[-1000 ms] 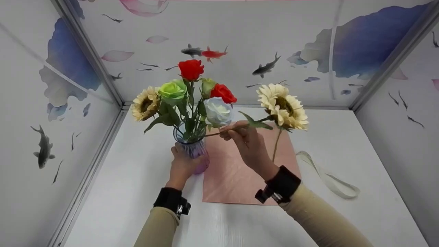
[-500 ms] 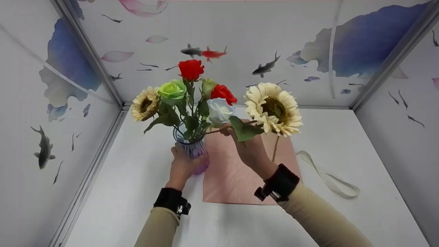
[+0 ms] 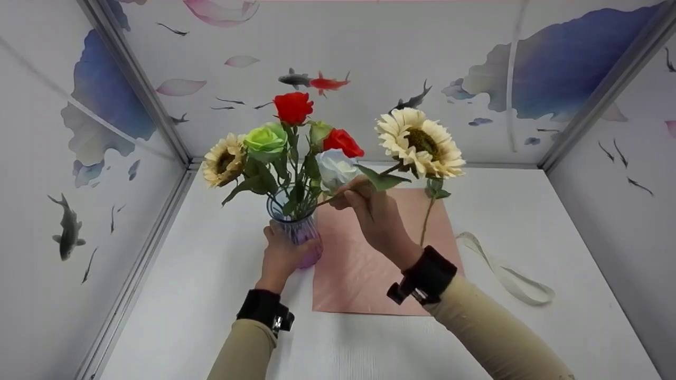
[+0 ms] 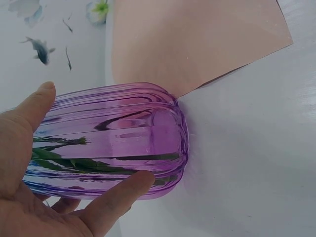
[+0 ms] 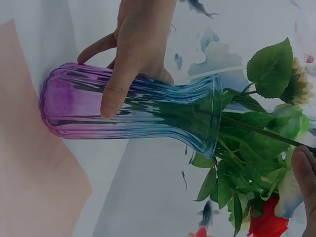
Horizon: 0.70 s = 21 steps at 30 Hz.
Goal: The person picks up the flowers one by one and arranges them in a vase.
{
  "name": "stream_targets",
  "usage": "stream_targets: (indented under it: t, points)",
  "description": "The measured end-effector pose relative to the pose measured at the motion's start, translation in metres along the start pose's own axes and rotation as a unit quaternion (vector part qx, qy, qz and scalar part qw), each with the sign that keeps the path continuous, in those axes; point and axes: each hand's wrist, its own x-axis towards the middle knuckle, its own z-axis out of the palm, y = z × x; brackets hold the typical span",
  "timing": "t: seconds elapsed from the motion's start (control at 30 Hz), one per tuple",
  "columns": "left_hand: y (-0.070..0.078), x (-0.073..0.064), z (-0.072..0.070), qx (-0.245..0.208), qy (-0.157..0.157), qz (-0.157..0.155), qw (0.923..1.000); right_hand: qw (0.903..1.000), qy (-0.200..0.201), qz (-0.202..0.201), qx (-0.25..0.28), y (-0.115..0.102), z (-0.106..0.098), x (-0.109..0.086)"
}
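In the head view my left hand (image 3: pixel 280 256) grips a ribbed glass vase (image 3: pixel 307 253), blue at the top and purple below, standing upright. My right hand (image 3: pixel 377 216) pinches the stem of a cream sunflower (image 3: pixel 422 142). That stem slants down to the left, its lower end at the vase mouth; in the right wrist view the stem (image 5: pixel 266 133) runs into the opening. Inside the vase stand red roses (image 3: pixel 293 108), a green rose (image 3: pixel 265 139), a pale blue rose (image 3: pixel 338 168) and another sunflower (image 3: pixel 225 159). The left wrist view shows fingers and thumb around the vase (image 4: pixel 133 123).
Pink wrapping paper (image 3: pixel 364 279) lies on the white table (image 3: pixel 211 295), right of the vase. Across it rests another leafy stem (image 3: pixel 426 221), its bloom hidden behind the held sunflower. A cream ribbon (image 3: pixel 507 277) lies farther right. Printed walls (image 3: pixel 380 47) enclose the table.
The held sunflower has swung left, turned toward the camera, then risen and tilted again. My right hand has shifted slightly left toward the vase. The left hand and vase stay put.
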Motion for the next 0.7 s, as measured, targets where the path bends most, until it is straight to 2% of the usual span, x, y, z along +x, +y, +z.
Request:
stream_targets:
  t: [0.13, 0.27, 0.47, 0.7]
  points:
    - [0.000, 0.000, -0.001, 0.002, -0.003, -0.003, 1.0000, 0.9997, -0.018, -0.017, 0.004, 0.001, 0.004, 0.000]
    - [0.000, 0.000, -0.001, 0.008, -0.006, -0.005, 0.9999, 0.9984, -0.032, -0.022, -0.041, 0.004, 0.008, -0.002]
    - [-0.001, 0.000, -0.001, 0.001, -0.010, -0.006, 0.9999, 0.9929, -0.059, 0.024, -0.101, 0.004, 0.016, 0.000]
    - [0.000, 0.000, -0.001, 0.003, -0.011, -0.006, 0.9999, 0.9867, -0.083, 0.068, -0.123, 0.011, 0.026, 0.001]
